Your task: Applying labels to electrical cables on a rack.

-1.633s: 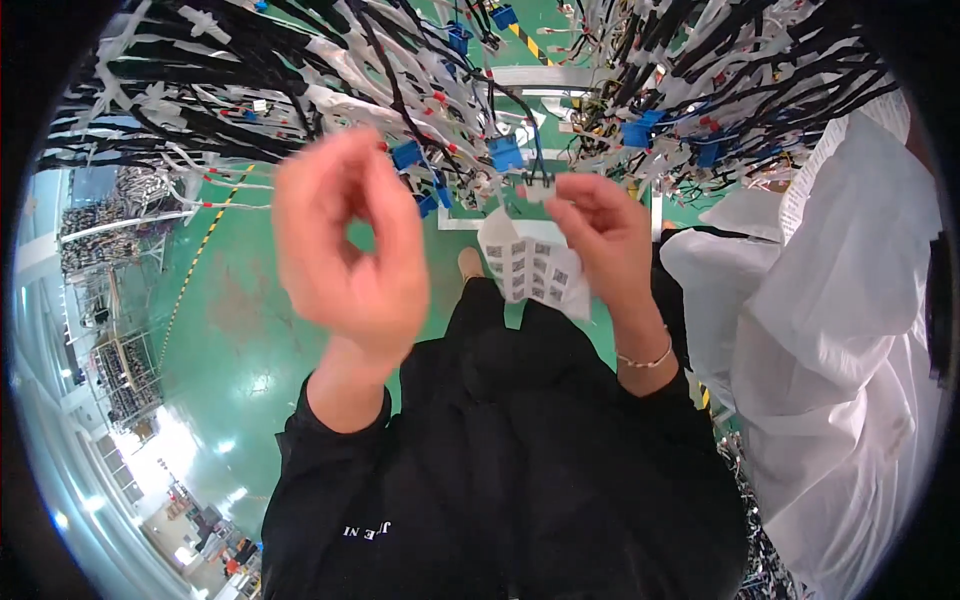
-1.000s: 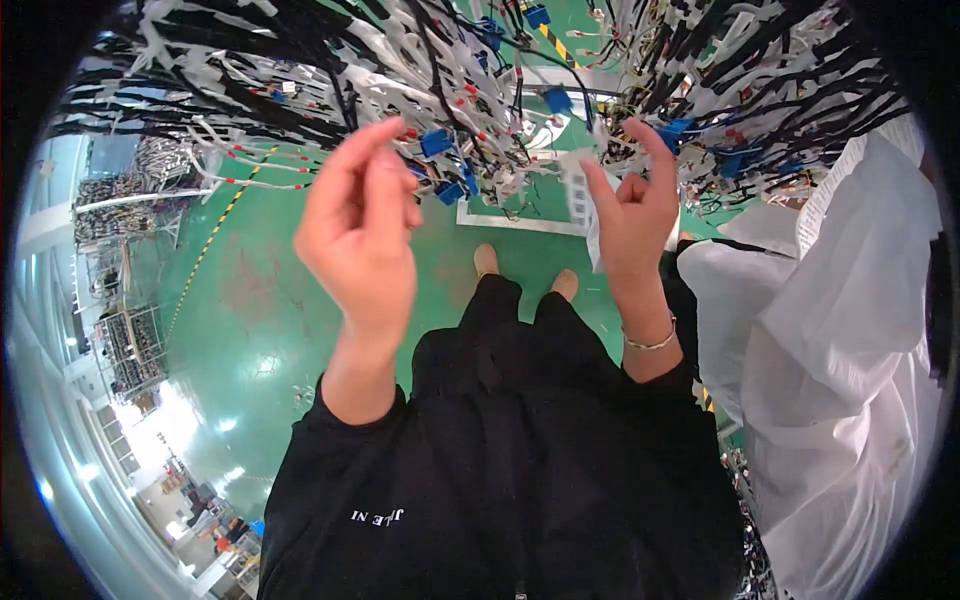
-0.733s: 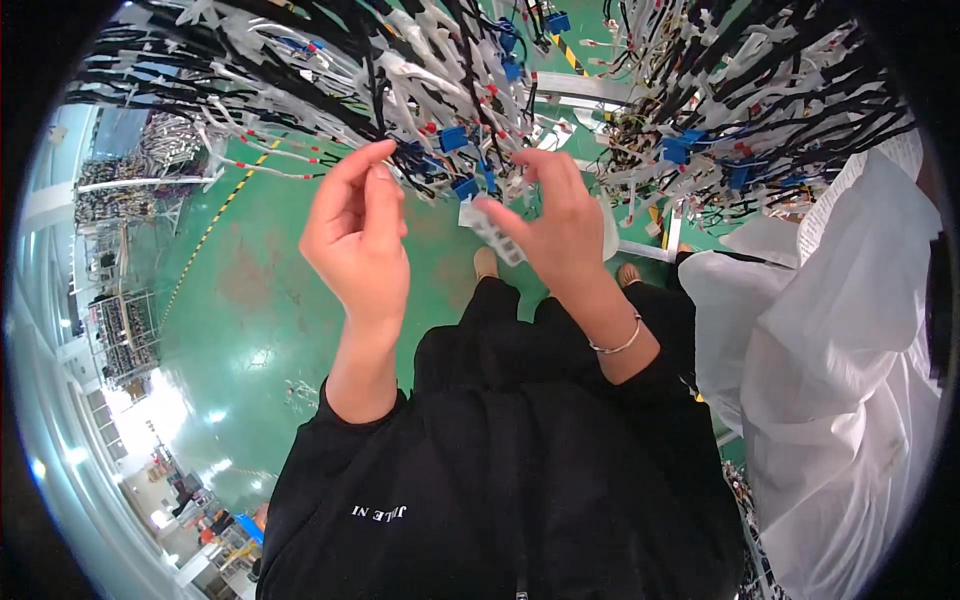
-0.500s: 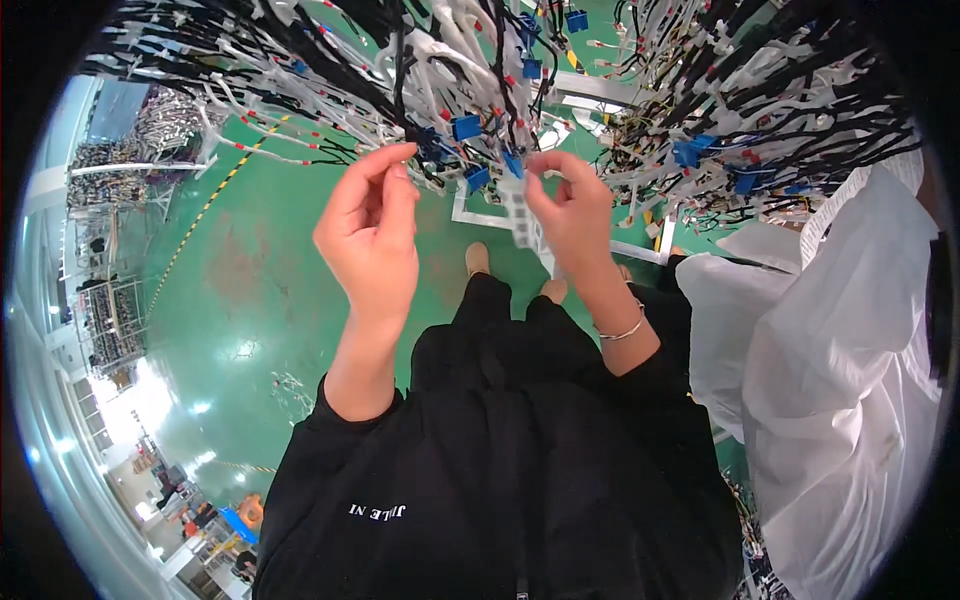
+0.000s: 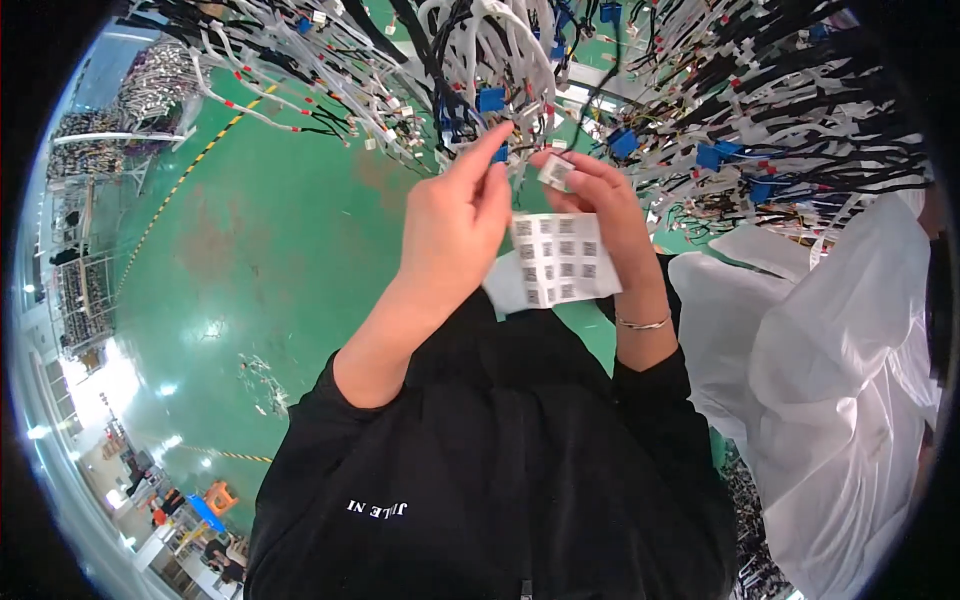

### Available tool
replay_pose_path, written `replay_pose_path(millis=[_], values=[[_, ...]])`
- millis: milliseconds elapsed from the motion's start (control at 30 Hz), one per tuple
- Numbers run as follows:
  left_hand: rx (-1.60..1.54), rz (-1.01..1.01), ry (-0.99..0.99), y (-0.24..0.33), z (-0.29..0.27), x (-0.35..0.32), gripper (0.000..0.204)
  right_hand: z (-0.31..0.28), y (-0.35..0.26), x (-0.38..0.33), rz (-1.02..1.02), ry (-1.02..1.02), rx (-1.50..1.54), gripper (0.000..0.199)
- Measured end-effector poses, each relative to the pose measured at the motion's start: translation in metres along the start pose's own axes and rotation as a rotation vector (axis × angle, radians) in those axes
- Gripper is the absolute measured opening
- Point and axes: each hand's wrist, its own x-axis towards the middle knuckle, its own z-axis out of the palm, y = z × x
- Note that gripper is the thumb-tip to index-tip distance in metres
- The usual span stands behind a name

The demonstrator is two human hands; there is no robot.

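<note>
My left hand [image 5: 455, 225] is raised, its fingertips reaching up to a blue connector [image 5: 497, 152] among the hanging white and black wire harnesses [image 5: 520, 70]. My right hand [image 5: 600, 205] holds a white sheet of small square code stickers [image 5: 558, 260] against its palm. A single sticker [image 5: 556, 172] is pinched at the fingertips of that right hand. Both hands are close together, just below the wires. Black sleeves cover my forearms, and a thin bracelet [image 5: 640, 323] sits on my right wrist.
Large white plastic bags [image 5: 830, 370] bulge at the right. Green painted floor [image 5: 250, 250] with a striped yellow line spreads to the left. Racks and shelving [image 5: 85, 290] stand at the far left. More blue connectors [image 5: 740, 160] hang in the harnesses at upper right.
Both hands rose toward the wires and came together. The right hand brought the sticker sheet inward, and a single sticker now sits at its fingertips.
</note>
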Motion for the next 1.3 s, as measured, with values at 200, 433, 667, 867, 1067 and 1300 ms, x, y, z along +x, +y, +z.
replay_pose_path(millis=[200,433,667,867,1067,1300], values=[[0.124,0.084,0.059,-0.005,0.016,0.000,0.033,-0.010,-0.011,-0.013,0.050,-0.057,0.042,0.040],[-0.034,0.435,0.632,-0.004,-0.017,0.017,0.020,-0.030,-0.017,0.007,-0.075,0.264,-0.089,0.032],[-0.081,0.530,0.667,-0.002,-0.023,0.030,0.021,-0.027,-0.009,0.016,-0.271,0.244,-0.148,0.019],[-0.094,0.510,0.657,-0.004,-0.023,0.026,0.030,-0.028,-0.005,0.016,-0.302,0.288,-0.225,0.019],[-0.044,0.559,0.645,0.026,-0.027,0.066,0.053,-0.039,0.005,0.027,-0.284,0.314,-0.337,0.020],[-0.061,0.449,0.563,0.049,-0.039,0.078,0.013,-0.053,0.012,0.037,-0.359,0.238,-0.279,0.032]])
